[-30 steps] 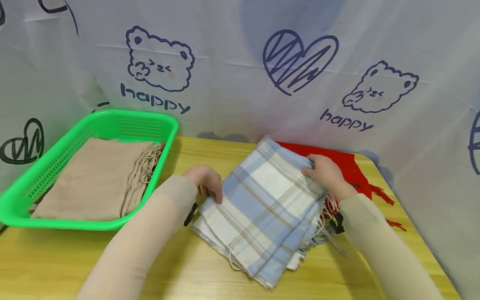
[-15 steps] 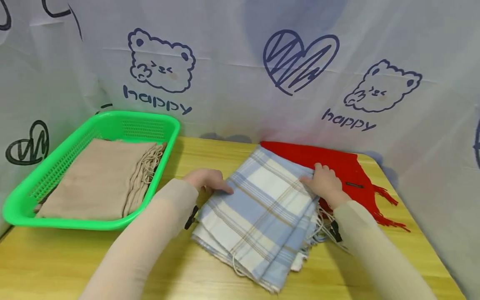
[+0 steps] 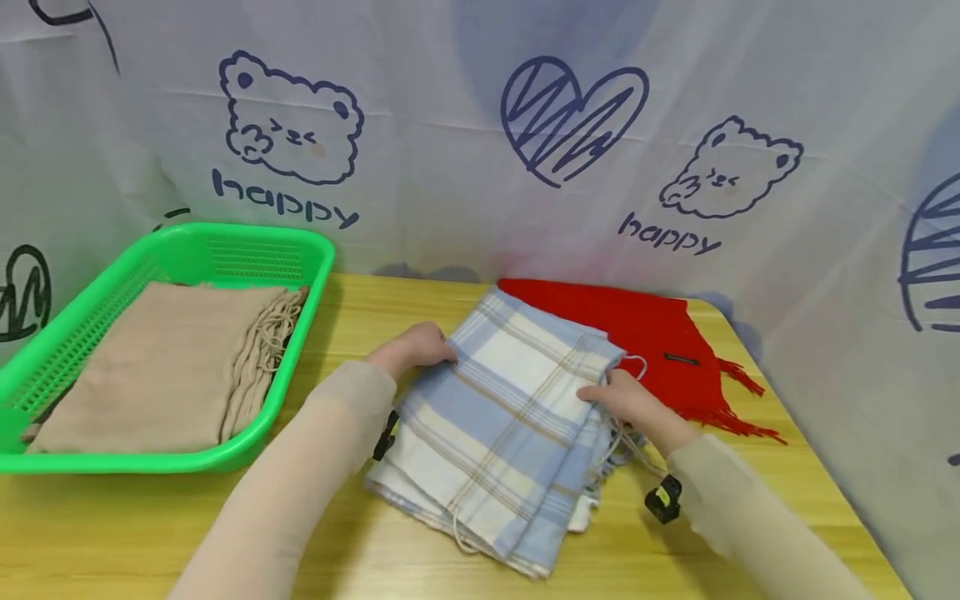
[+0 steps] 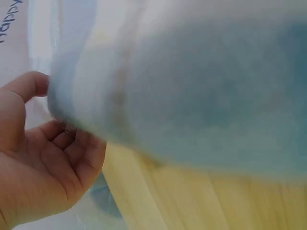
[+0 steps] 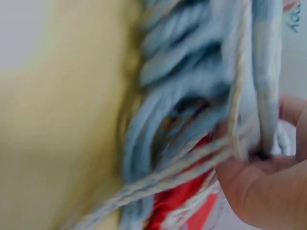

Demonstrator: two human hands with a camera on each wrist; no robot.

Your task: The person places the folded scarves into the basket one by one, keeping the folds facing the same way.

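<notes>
A folded plaid scarf (image 3: 487, 400) in light blue, white and tan lies at an angle on the table in the head view. My left hand (image 3: 415, 348) pinches its left edge, and the left wrist view shows the thumb over the blurred cloth (image 4: 192, 96) with the fingers beneath. At the opposite edge, my right hand (image 3: 633, 404) grips the folded layers between thumb and fingers. Blue and cream fringe (image 5: 177, 100) hangs beside that hand in the right wrist view. Behind the plaid scarf, partly covered by it, lies a red scarf (image 3: 637, 321) with tassels.
On the left stands a green plastic basket (image 3: 318, 292) holding a folded beige scarf (image 3: 157, 367) with fringe along its right side. The wooden table (image 3: 375, 300) ends at a white curtain (image 3: 427, 167) printed with bears and hearts.
My left hand has gone from the plaid scarf's lower left up its edge. My right hand has slid nearer along the right edge. The scarf's far end has lowered, baring more red scarf.
</notes>
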